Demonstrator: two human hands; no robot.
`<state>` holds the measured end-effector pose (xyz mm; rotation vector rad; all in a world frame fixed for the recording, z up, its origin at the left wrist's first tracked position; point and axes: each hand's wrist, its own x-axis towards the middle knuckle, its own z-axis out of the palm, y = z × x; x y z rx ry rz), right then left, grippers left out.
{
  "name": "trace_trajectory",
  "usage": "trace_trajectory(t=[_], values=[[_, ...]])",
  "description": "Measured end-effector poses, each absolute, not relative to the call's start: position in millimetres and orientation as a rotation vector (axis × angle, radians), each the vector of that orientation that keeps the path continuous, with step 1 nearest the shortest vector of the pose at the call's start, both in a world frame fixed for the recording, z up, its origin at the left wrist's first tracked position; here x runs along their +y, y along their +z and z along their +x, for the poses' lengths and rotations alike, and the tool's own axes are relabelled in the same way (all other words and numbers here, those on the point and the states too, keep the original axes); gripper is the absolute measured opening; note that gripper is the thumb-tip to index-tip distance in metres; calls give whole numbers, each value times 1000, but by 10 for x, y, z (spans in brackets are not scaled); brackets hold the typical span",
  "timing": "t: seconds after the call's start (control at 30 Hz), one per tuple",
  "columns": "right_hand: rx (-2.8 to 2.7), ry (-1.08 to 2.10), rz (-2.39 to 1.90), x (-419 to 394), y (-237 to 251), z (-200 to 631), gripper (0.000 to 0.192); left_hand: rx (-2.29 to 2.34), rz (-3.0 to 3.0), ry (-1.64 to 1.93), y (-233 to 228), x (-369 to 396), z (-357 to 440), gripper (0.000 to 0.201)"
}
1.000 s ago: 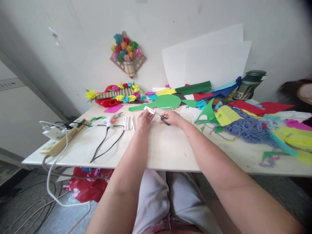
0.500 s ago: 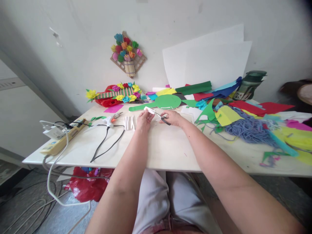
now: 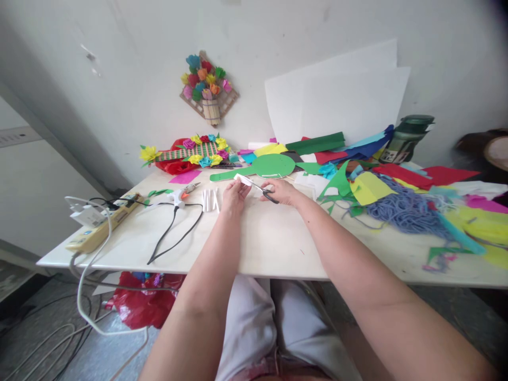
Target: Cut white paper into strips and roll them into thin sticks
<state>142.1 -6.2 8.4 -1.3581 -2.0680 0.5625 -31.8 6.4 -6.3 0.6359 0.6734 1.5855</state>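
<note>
My left hand (image 3: 235, 196) pinches a small white paper strip (image 3: 242, 179) above the white table (image 3: 273, 243). Black-handled scissors (image 3: 265, 193) are gripped in my right hand (image 3: 282, 191), their blades reaching left into the strip. Both hands hover close together near the table's middle. Just behind them lies a green paddle-shaped cutout (image 3: 265, 166). A few white paper rolls (image 3: 210, 200) lie left of my left hand.
A glue gun (image 3: 181, 194) with a black cord lies at the left beside a power strip (image 3: 99, 227). Coloured paper scraps (image 3: 369, 188) and blue yarn (image 3: 405, 211) cover the right side. Paper flower crafts (image 3: 190, 151), white sheets (image 3: 337, 100) and a dark bottle (image 3: 405, 138) stand at the back.
</note>
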Motion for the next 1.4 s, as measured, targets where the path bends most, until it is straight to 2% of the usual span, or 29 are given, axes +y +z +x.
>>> trace_trajectory(t=[1.03, 1.4], values=[[-2107, 396, -1450, -179, 208, 1373, 61, 684, 593, 1576, -36, 43, -303, 10], [-2066, 505, -1416, -189, 199, 1432, 67, 679, 717, 1541, -49, 33, -307, 16]])
